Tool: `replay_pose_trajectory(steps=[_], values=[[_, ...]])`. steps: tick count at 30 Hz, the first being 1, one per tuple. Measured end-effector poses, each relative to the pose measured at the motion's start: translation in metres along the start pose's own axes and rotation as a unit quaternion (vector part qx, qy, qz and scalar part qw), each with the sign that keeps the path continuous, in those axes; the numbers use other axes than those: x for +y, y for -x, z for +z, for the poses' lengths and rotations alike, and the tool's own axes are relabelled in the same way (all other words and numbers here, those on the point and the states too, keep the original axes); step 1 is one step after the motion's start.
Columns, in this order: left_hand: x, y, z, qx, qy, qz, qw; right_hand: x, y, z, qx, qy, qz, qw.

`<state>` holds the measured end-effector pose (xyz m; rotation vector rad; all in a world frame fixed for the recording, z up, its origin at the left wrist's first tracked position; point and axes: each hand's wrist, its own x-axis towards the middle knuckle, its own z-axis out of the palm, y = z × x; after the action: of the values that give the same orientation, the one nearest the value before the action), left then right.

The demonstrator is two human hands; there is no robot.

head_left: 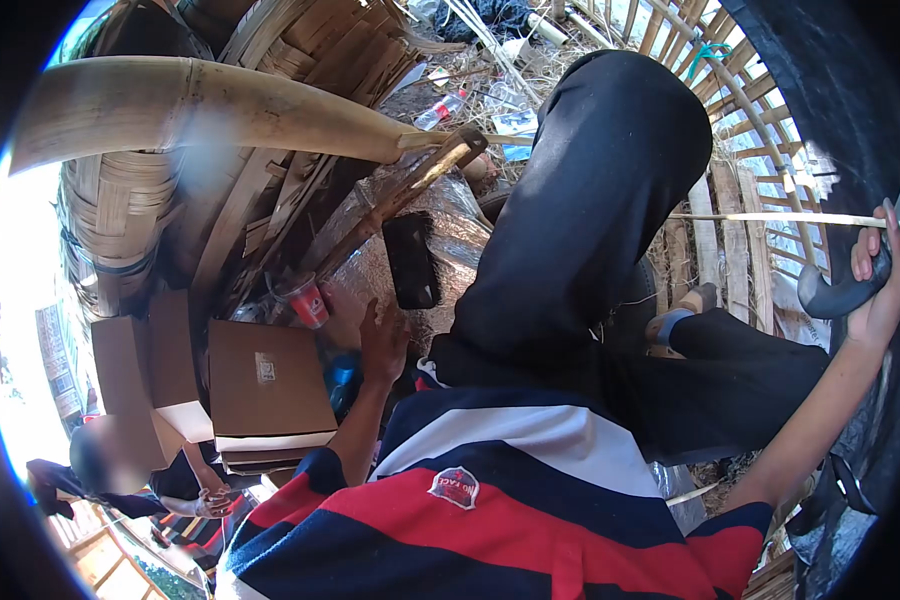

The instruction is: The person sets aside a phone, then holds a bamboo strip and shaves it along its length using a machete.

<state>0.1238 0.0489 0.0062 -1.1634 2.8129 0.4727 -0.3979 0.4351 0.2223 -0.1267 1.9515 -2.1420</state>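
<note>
My left hand [382,345] rests low beside the foil-like mat [355,290], fingers apart and holding nothing. Just above it lies a black phone [411,260]. A red plastic cup [308,303] is left of the fingers, and a blue bottle [341,375] stands by the wrist. Far to the right, my right hand [878,275] is closed around a dark curved handle [838,292]; whatever the handle belongs to is lost at the dark view edge. A thin pale bamboo strip [770,217] passes at its fingertips, and I cannot tell whether they pinch it.
A thick bamboo pole [200,110] crosses the upper left, before woven bamboo [120,220]. Cardboard boxes [270,385] stand at left, with another person's hands [213,500] beyond. A slatted bamboo fence [760,120] curves along the right. Litter and straw cover the ground ahead.
</note>
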Motion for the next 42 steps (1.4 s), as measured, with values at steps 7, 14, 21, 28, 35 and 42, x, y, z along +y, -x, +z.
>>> replay_pose_trajectory(steps=[7, 14, 21, 28, 35, 42], values=[[0.003, -0.026, 0.003, 0.010, -0.049, 0.057, 0.997, -0.001, 0.002, 0.004, 0.011, 0.011, -0.003, 1.000], [-0.004, -0.071, 0.009, 0.018, -0.139, 0.057, 0.988, 0.000, 0.001, -0.002, -0.002, -0.005, 0.003, 1.000], [-0.012, -0.121, -0.016, 0.239, 0.066, -0.035, 0.968, -0.001, 0.003, 0.001, 0.007, -0.002, 0.007, 1.000], [-0.035, -0.064, -0.001, 0.109, -0.036, 0.015, 0.993, 0.003, -0.002, -0.020, -0.035, -0.004, 0.014, 0.999], [-0.031, -0.032, 0.017, 0.066, 0.003, 0.043, 0.997, 0.004, -0.004, -0.015, -0.030, -0.018, 0.012, 0.999], [-0.030, -0.034, 0.011, 0.033, 0.004, 0.037, 0.999, 0.003, -0.006, -0.014, -0.053, -0.022, 0.013, 0.998]])
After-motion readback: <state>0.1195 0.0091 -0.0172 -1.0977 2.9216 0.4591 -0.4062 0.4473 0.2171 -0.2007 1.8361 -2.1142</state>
